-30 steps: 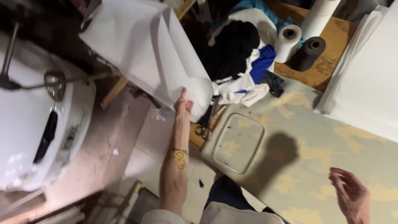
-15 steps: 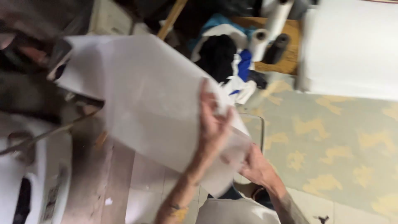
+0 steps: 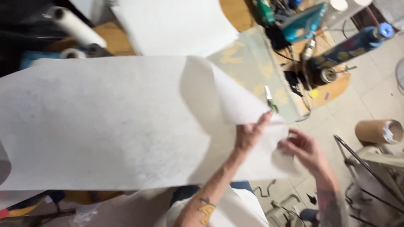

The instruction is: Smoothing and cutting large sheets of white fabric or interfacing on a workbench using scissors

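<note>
A large white sheet of thin fabric-like material (image 3: pixel 105 122) is spread wide across the head view, with one corner curling over near the middle. My left hand (image 3: pixel 250 132) pinches the sheet's right edge where the curled flap ends. My right hand (image 3: pixel 305 149) grips the same edge a little lower and to the right, fingers bent around the material. Both hands are close together. The sheet hides most of the surface under it.
White rolls (image 3: pixel 75 27) lie at the top left. A patterned green-and-yellow mat (image 3: pixel 252 67) holds small scissors (image 3: pixel 269 96). Tools and cables (image 3: pixel 311 46) crowd a wooden table at top right. A cardboard tube (image 3: pixel 378 131) and metal frame (image 3: pixel 366 168) stand at right.
The view has swung right. The sheet, held by my left hand alone a second ago, is now spread wide, and my right hand has come up and taken its edge.
</note>
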